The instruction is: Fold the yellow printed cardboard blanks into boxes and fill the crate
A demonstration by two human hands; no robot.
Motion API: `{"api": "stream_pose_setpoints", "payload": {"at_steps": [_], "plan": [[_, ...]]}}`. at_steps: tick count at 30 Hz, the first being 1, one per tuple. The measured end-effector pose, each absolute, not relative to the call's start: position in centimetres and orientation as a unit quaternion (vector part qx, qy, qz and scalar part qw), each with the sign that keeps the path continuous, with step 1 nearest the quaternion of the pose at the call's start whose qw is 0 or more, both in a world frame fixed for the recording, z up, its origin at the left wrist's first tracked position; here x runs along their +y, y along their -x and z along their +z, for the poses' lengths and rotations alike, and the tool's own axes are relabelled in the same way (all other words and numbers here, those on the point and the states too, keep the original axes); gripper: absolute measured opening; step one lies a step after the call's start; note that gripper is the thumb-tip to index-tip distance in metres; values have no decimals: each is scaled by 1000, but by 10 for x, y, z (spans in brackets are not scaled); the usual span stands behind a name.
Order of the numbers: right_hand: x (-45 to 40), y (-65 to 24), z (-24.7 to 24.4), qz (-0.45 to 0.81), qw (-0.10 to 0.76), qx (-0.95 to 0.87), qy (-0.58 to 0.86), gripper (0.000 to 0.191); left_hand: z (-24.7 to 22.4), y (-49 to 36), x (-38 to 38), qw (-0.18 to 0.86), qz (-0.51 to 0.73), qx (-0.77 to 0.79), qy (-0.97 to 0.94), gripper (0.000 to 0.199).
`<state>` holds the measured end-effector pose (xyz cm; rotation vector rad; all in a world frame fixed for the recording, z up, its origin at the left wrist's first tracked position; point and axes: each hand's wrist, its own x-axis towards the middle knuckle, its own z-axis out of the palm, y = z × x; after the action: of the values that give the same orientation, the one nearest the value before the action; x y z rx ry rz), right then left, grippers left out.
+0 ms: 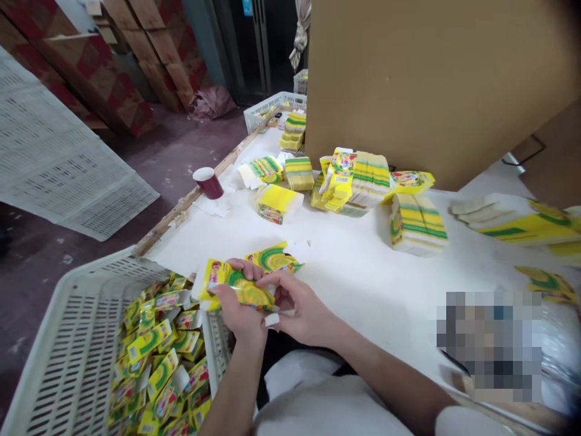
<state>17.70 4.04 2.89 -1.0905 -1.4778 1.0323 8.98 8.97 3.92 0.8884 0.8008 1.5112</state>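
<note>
My left hand is wrapped round a flat yellow and green carton, its fingers over the far edge and its thumb on top. My right hand has its fingers bent at the carton's right end, with a small white piece by the thumb. Whether the right fingertips grip the carton itself is hard to make out. Just beyond my hands, another yellow and green carton lies on the white table.
A white basket full of small cartons stands at the lower left. Carton stacks line the table's back, before a large cardboard box. A maroon cup stands near the left edge.
</note>
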Motion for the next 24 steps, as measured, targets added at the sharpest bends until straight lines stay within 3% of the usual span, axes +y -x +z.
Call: {"api": "stream_pose_setpoints", "payload": {"at_steps": [5,14,19,24], "plan": [[46,-186,27,403,490,-605,482,34,31,-75,93,509,558,464,-462,53],[48,-212,40,283,508,-637,506,20,20,-54,82,475,592,456,-464,19],[48,-227,48,111,473,-720,497,30,61,-22,87,444,520,372,-627,69],[45,-225,48,83,411,-825,379,20,68,-22,83,309,229,451,-805,87]]}}
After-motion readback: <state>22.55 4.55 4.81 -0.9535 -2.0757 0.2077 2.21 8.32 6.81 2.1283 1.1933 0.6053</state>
